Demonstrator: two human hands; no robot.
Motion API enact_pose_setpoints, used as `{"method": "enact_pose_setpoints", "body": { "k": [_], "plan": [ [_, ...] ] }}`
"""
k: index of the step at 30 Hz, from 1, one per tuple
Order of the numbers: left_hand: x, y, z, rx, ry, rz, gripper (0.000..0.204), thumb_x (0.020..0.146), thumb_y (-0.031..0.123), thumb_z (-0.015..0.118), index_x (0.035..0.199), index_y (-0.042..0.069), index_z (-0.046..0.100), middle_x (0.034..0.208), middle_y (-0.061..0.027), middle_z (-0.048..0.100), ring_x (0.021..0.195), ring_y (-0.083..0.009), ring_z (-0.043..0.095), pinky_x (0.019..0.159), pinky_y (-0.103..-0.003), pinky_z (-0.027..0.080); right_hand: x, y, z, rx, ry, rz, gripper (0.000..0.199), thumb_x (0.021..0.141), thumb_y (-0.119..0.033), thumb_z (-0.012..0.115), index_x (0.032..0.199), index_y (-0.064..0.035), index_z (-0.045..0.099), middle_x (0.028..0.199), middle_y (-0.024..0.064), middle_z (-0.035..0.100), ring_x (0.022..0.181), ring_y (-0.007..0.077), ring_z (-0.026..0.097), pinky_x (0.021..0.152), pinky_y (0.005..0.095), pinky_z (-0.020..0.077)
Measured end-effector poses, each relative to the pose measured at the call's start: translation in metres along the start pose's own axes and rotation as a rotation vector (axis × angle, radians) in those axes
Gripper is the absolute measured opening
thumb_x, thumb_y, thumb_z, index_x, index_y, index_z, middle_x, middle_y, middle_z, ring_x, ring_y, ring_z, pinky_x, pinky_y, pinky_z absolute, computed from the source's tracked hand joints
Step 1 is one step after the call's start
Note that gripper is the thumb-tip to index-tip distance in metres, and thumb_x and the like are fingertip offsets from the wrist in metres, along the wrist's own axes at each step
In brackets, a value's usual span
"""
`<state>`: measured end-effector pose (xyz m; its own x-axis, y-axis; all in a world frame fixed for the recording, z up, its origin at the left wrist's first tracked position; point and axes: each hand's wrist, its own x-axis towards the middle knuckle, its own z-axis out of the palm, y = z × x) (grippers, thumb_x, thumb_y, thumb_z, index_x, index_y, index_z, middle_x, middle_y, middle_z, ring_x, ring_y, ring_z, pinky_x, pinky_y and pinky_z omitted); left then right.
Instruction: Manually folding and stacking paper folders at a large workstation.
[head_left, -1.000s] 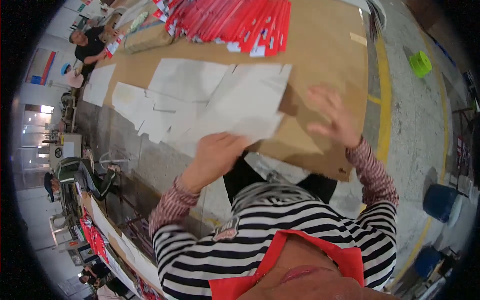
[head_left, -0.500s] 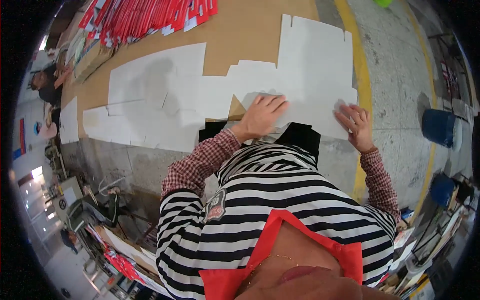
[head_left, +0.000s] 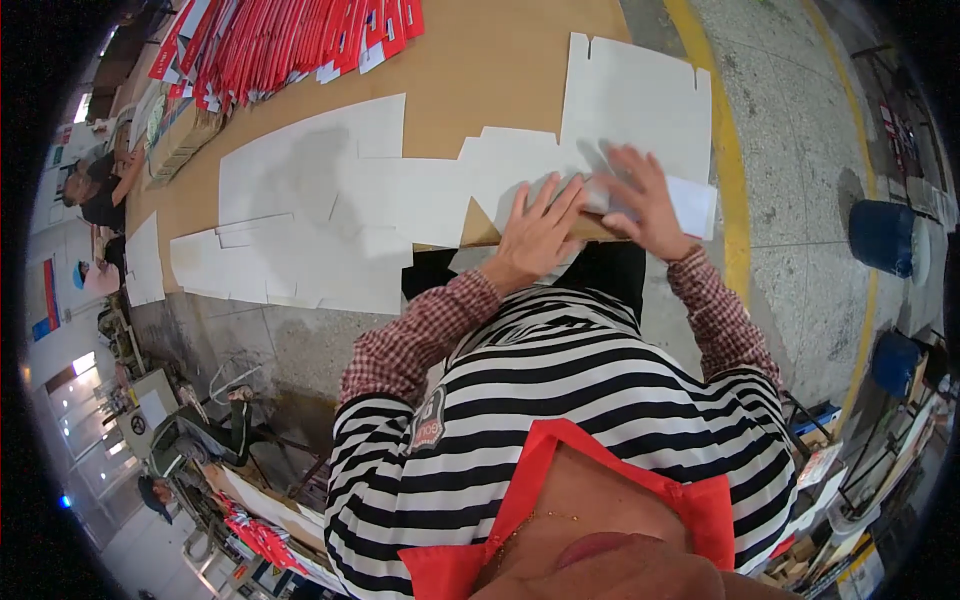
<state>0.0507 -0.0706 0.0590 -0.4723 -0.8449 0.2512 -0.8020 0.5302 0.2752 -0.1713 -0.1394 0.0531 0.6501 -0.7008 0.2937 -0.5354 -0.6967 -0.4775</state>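
Observation:
A large die-cut white cardboard sheet point(head_left: 430, 190) lies flat on the brown tabletop point(head_left: 500, 60), with slots in its far right panel point(head_left: 635, 110). At its near right edge a flap point(head_left: 692, 207) is folded over onto the sheet. My left hand point(head_left: 540, 232) presses flat near the sheet's near edge, palm down, fingers spread. My right hand point(head_left: 648, 205) is at the folded flap, just right of the left hand. Its fingers are apart and slightly blurred, with nothing visible in them. Part of the fold is hidden under both hands.
Red and white folded cards point(head_left: 290, 45) lie in a dense row at the far left of the table. Another person point(head_left: 103, 190) is beyond the table's left end. Blue stools point(head_left: 882, 238) stand on the floor at right, past a yellow line point(head_left: 735, 150).
My right hand has moved left from the sheet's right edge to beside my left hand. The near right flap, flat before, is now folded over. The left hand has stayed nearly in place.

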Motion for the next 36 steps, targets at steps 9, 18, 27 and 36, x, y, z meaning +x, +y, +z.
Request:
{"method": "enact_pose_setpoints", "body": {
  "k": [9,18,27,36],
  "plan": [
    [-0.027,-0.055,-0.008,-0.401,0.151,-0.616,0.035,0.075,0.025,0.07,0.105,0.01,0.061,0.108,-0.0106,0.056,0.105,-0.0275,0.049,0.087,-0.049,0.037,0.002,0.0,-0.004,0.02,-0.192,-0.07,0.052,0.089,-0.052,0.047,0.127,-0.0182,0.058,0.145,0.0057,0.038,0.139,0.031,0.023,0.113,0.0513,0.0099],
    [-0.014,-0.001,0.003,-0.025,-0.184,-0.051,0.088,0.073,0.041,0.07,0.145,0.011,0.027,0.151,-0.0104,0.022,0.138,-0.0393,0.018,0.105,-0.067,0.013,-0.066,-0.016,0.001,0.16,0.788,0.562,0.059,0.089,-0.025,0.061,0.14,-0.007,0.036,0.143,0.0181,0.035,0.13,0.0275,0.036,0.108,0.0448,0.0267],
    [0.015,0.037,0.033,-0.307,-0.264,0.148,0.117,0.051,0.056,0.077,0.141,-0.001,0.029,0.149,-0.0185,0.024,0.138,-0.0381,0.017,0.11,-0.057,0.013,-0.013,-0.012,0.008,0.241,0.285,0.247,0.076,0.071,0.008,0.055,0.142,-0.0062,0.032,0.148,0.0182,0.027,0.137,0.0335,0.026,0.112,0.0446,0.0214],
    [-0.007,-0.06,-0.069,-0.16,-0.615,-0.237,0.035,0.081,0.026,0.059,0.104,0.0,0.065,0.085,-0.0157,0.065,0.092,-0.0282,0.06,0.083,-0.038,0.048,0.01,-0.006,-0.023,0.177,0.132,0.063,0.069,0.077,-0.005,0.057,0.142,-0.0102,0.035,0.151,0.0155,0.023,0.139,0.0369,0.02,0.113,0.0477,0.0178]
  ]
}}
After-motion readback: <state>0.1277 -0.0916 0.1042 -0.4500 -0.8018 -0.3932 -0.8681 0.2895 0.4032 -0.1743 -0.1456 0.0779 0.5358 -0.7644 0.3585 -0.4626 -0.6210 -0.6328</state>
